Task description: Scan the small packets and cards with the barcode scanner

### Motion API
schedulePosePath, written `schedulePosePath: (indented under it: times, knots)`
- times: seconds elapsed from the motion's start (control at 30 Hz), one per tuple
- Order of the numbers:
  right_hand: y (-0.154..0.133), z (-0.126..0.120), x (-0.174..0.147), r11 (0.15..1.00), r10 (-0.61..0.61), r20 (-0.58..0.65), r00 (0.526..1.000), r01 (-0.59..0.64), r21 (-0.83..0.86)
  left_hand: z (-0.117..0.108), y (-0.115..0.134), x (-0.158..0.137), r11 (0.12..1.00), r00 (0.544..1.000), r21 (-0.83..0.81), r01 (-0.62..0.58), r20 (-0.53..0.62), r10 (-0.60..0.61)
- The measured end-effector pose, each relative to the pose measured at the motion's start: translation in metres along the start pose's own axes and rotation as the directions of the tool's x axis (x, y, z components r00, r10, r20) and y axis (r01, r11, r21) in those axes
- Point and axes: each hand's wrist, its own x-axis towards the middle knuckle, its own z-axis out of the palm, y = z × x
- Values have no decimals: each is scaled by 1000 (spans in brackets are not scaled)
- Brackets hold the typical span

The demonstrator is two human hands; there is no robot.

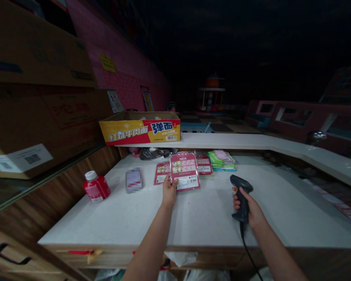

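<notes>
My left hand pinches the lower left corner of a flat pink-and-white packet in clear wrapping, held up above the white desk. A barcode is printed near the packet's lower right. Closed around the handle of a dark barcode scanner is my right hand, with a finger at the trigger. The scanner's head points left toward the packet, and its cable hangs down over the desk's front edge. Behind the held packet lie similar pink packets, partly hidden by it. Green packets are piled to their right.
A red bottle with a white cap stands at the left, near a small blurred-out item. A yellow-and-red noodle carton sits on the raised ledge. Large brown boxes are stacked at the far left.
</notes>
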Motion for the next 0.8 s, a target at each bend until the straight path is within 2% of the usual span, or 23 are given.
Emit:
schedulePosePath:
  times: [0.13,0.3,0.43,0.57,0.7,0.73,0.8]
  knots:
    - [-1,-17,8,980,18,105,994,-38,195,-4,-2,0,997,998,64,47,-35,-45]
    - [4,-20,15,977,52,109,993,-73,201,-4,-7,10,994,993,97,50,-110,-39]
    - [4,-18,18,970,22,85,996,-42,238,17,-15,35,978,985,182,102,-155,-74]
    - [3,-17,19,967,-2,66,998,-15,256,52,-23,70,935,954,291,203,-275,-122]
    - [5,-17,21,967,-16,61,998,0,254,77,-25,93,793,952,568,219,-303,-46]
    - [6,-17,21,965,-23,60,998,7,262,80,-24,96,727,956,652,217,-292,-24]
    - [7,-17,23,961,-31,61,998,13,275,84,-22,98,538,966,814,217,-258,2]
